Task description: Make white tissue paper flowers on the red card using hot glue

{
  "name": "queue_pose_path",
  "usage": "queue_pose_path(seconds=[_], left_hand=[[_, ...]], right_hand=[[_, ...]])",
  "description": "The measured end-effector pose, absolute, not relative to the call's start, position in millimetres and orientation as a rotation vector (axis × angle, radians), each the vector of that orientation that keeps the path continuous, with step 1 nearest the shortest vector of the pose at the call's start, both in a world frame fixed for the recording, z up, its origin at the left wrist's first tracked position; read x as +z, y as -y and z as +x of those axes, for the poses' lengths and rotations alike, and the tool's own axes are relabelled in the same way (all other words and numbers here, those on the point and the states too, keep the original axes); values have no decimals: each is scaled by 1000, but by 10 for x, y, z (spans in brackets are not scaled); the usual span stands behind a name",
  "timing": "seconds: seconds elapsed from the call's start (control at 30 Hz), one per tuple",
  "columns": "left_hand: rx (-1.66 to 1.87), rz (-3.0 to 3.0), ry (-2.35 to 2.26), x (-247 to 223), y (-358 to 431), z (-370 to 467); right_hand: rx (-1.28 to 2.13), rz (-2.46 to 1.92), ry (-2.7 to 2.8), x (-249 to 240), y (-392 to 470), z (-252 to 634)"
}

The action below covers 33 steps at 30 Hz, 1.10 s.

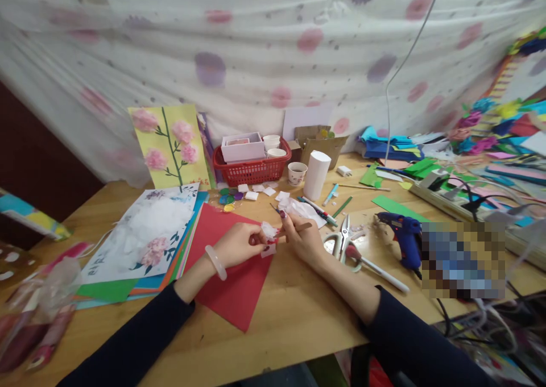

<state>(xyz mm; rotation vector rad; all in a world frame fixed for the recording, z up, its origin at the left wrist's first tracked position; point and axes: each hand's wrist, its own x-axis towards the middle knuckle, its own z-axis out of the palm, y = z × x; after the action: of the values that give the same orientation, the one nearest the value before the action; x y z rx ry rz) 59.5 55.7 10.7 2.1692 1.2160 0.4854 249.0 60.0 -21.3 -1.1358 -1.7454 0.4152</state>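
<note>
At the frame's centre, by the red sheet's upper right edge, the left hand pinches a small white piece, thin, crumpled and ragged-edged; the right hand grips a slim, dark-tipped tool.

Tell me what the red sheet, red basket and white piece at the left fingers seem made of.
Red sheet: matte paper or thin card; flat, straight edges. Red basket: likely plastic, faintly shiny; regular openings in its wall. White piece at the left hand: probably thin paper or tissue, judging by its crumpled edges; finish unclear.
</note>
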Motion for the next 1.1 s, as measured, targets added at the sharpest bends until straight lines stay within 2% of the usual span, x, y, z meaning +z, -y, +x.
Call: queue_pose_path(seconds=[0.27, 0.5, 0.67, 0.83, 1.1], left_hand=[[548, 2232, -1296, 19, -674, 654], [564, 2201, -1286, -15, -694, 651], [565, 2221, -1307, 8, -685, 626], [715, 2287, -1360, -42, -635, 464], [271, 2349, -1273, -376, -658, 218]], right_hand=[[494, -1024, 1771, -172, -462, 2483], [256, -1065, 1971, -258, -505, 2458], [206, -1085, 1995, -291, -523, 2461], [161, -1090, 2039, -328, -533, 2452], [-116, -1021, 2178, -319, -521, 2450]])
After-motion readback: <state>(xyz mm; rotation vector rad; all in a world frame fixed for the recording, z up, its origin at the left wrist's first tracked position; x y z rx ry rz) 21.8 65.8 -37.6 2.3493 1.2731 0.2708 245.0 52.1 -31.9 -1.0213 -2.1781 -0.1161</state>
